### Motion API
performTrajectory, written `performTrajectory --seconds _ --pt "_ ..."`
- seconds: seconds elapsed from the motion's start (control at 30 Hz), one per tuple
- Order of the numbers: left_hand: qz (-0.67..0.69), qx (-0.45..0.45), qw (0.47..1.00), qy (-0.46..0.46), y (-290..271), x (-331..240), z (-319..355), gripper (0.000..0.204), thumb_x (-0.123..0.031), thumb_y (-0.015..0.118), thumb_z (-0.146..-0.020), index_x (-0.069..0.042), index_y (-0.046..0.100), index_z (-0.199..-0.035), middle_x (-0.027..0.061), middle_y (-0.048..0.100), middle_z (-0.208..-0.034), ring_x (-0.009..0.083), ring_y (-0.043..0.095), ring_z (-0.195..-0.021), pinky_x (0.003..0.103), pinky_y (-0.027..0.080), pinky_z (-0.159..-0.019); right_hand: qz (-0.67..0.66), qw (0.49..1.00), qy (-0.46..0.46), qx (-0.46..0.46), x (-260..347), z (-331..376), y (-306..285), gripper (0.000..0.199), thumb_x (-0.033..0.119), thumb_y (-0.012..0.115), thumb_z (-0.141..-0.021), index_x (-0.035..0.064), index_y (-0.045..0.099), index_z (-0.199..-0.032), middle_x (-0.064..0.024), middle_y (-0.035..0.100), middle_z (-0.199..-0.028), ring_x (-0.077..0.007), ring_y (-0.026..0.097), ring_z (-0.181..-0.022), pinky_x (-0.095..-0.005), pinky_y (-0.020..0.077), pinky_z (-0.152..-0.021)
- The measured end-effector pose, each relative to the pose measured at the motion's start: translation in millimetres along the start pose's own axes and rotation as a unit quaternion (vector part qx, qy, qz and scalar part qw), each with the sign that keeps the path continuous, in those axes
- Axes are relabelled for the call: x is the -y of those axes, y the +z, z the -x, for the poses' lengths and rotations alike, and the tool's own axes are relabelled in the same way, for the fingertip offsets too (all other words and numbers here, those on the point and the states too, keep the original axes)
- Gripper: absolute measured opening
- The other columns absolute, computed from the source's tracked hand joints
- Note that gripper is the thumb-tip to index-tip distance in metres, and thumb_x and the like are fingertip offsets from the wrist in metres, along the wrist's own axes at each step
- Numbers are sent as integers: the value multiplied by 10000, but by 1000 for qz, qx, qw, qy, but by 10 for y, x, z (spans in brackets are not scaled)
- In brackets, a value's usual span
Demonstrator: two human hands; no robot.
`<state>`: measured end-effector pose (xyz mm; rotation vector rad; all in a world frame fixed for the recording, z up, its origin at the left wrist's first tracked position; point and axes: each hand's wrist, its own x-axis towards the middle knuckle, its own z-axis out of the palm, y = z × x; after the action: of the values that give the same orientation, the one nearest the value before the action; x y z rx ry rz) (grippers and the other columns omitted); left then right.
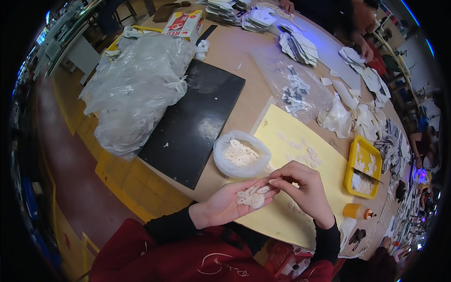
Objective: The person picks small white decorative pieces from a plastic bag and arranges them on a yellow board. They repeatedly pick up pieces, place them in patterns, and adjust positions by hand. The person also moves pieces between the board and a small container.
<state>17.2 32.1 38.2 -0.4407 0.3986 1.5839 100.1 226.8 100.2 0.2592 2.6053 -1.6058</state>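
My left hand (217,205) lies palm up, fingers toward the right, bearing a small heap of flat cream oval cut-outs (252,197) with little holes in them. Just over its fingertips, my right hand (305,190) pinches a single pale piece (273,182) between thumb and fingers. Beyond my hands stands a whitish plastic bag (220,159) with its mouth spread, holding many similar cut-outs (241,153). More of these pieces (307,156) are laid out on a yellow sheet (324,190); part of that sheet is hidden under my hands.
A dark board (202,117) and a large clear plastic bundle (141,84) lie to the left. On the right are a yellow tray (348,181) and an orange bottle (354,211). Stacked grey-white pieces (298,47) sit farther back, near another person's hand (365,49).
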Motion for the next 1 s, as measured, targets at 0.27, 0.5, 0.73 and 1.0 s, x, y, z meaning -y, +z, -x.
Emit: performTrajectory --seconds 0.27,0.5,0.73,1.0 --pt "-26 47 998 38 -46 -111 138 551 -274 325 -1134 28 259 -1590 122 431 -1550 226 435 -1432 387 344 -1223 128 988 -83 5 172 -10 234 145 32 770 -883 8 749 -1024 -88 685 -942 -183 689 -811 -286 546 -709" --pt "-16 87 993 74 -142 -221 413 590 -257 319 -1123 22 165 -1619 144 266 -1669 258 301 -1528 390 271 -1256 3 999 -29 21 265 -348 112 119 -7 760 -874 -22 741 -990 -74 691 -961 -154 688 -851 -280 558 -739" --pt "-37 89 987 128 -143 -373 643 591 -276 293 -1129 13 153 -1625 152 209 -1697 248 248 -1561 362 247 -1270 70 996 -46 3 201 -658 170 151 23 753 -892 -13 747 -1039 -89 689 -969 -158 689 -825 -276 558 -741" --pt "78 217 965 123 -236 -560 244 503 -340 328 -1133 -19 371 -1518 123 481 -1479 249 468 -1378 423 357 -1193 87 977 -196 11 576 -649 268 272 46 761 -875 20 724 -1143 -108 676 -1079 -200 692 -848 -343 565 -743"
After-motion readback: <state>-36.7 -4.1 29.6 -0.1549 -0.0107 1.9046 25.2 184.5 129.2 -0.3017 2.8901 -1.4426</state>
